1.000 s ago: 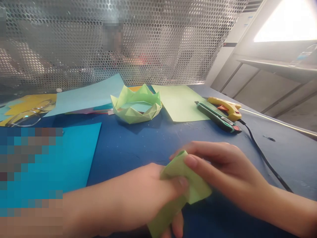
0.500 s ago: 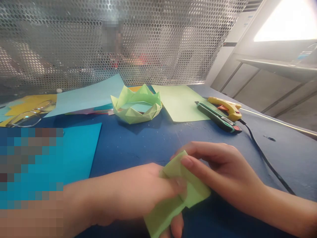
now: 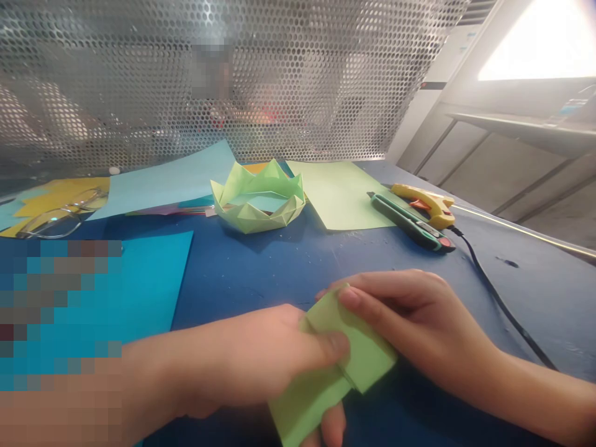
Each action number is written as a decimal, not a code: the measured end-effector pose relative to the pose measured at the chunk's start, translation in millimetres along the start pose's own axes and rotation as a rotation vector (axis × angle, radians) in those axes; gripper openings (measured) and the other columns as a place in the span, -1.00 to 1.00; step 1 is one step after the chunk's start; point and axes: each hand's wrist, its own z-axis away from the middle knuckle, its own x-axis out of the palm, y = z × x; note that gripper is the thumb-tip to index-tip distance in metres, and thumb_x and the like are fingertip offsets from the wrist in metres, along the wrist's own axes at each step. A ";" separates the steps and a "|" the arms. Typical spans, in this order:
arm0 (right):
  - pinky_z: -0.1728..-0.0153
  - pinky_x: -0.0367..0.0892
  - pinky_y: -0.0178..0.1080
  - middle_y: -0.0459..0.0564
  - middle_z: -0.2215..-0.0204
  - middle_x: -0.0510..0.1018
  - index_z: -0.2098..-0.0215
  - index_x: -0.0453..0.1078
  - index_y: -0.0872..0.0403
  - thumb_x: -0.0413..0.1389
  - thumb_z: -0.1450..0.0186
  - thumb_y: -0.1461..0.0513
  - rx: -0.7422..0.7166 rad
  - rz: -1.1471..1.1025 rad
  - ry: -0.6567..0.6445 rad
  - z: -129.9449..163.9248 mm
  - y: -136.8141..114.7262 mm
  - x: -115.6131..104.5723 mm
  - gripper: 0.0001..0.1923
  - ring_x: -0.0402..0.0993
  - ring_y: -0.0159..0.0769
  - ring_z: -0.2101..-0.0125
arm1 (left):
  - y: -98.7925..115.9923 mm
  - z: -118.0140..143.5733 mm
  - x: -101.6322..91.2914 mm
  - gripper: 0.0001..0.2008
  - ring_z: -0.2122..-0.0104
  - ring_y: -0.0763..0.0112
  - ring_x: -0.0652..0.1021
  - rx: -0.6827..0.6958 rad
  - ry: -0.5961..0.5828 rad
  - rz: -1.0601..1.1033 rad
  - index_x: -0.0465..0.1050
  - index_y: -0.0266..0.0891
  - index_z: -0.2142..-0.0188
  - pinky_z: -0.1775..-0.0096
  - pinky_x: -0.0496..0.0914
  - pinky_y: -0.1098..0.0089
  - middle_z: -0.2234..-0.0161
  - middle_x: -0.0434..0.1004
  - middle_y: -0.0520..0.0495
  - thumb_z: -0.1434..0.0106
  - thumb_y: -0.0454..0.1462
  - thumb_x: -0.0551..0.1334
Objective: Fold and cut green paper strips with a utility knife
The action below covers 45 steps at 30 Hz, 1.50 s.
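A folded strip of light green paper (image 3: 358, 360) lies low over the blue table (image 3: 279, 267) near the front edge. My left hand (image 3: 261, 360) grips its lower part, thumb pressed on top and fingers underneath. My right hand (image 3: 419, 323) pinches the paper's upper corner between thumb and forefinger. Both hands are closed on the same piece.
A folded green paper crown (image 3: 256, 202) stands at the back middle. A flat green sheet (image 3: 339, 192), a light blue sheet (image 3: 167, 180) and a teal sheet (image 3: 153, 279) lie around it. At the right lie a green utility knife (image 3: 410, 223) and a yellow glue gun (image 3: 428, 202) with a black cord (image 3: 493, 292). Glasses (image 3: 56, 217) rest far left.
The green paper has flattened and its lower end has swung slightly left. My right thumb has slid a little toward the paper's upper corner. Both hands keep their hold.
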 end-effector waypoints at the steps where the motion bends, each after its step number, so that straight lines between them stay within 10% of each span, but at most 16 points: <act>1: 0.47 0.44 -0.38 -0.06 0.47 0.64 0.33 0.63 0.03 0.14 -0.39 -0.02 0.005 -0.017 0.002 -0.1 -1.1 0.3 -0.64 0.53 -0.31 0.47 | 0.4 0.3 -0.4 -0.53 0.70 0.64 0.36 0.001 0.001 0.009 0.33 -0.26 0.48 0.32 0.37 0.46 0.61 0.40 0.11 -0.49 -0.09 -0.06; 23: 0.61 0.37 -0.45 -0.07 0.49 0.65 0.21 0.63 0.02 0.05 -0.45 0.05 -0.038 -0.049 -0.112 0.1 -2.3 -0.5 -0.65 0.47 -0.41 0.58 | -6.7 1.2 -4.9 -0.48 0.68 0.59 0.34 0.085 -0.057 -0.037 0.34 -0.20 0.37 0.32 0.37 0.40 0.60 0.42 0.11 -0.36 0.19 0.00; 37: 0.54 0.42 -0.39 0.02 0.43 0.66 0.12 0.61 0.07 0.03 -0.42 -0.11 0.080 -0.112 -0.130 -3.2 -5.8 -4.8 -0.51 0.54 -0.31 0.48 | -11.7 -5.7 -13.4 -0.59 0.62 0.49 0.52 0.199 -0.290 0.144 0.33 -0.21 0.24 0.13 0.42 0.25 0.54 0.48 0.05 -0.49 -0.04 -0.14; 45: 0.53 0.42 -0.42 -0.05 0.39 0.68 -0.12 0.51 0.05 0.05 -0.43 -0.07 0.064 -0.124 -0.219 -4.2 -0.5 -5.8 -0.50 0.53 -0.39 0.52 | -12.6 -12.0 -12.7 -0.55 0.28 0.39 0.63 0.251 -0.284 0.421 0.55 -0.27 0.11 0.14 0.45 0.40 0.20 0.60 -0.13 -0.15 0.01 0.34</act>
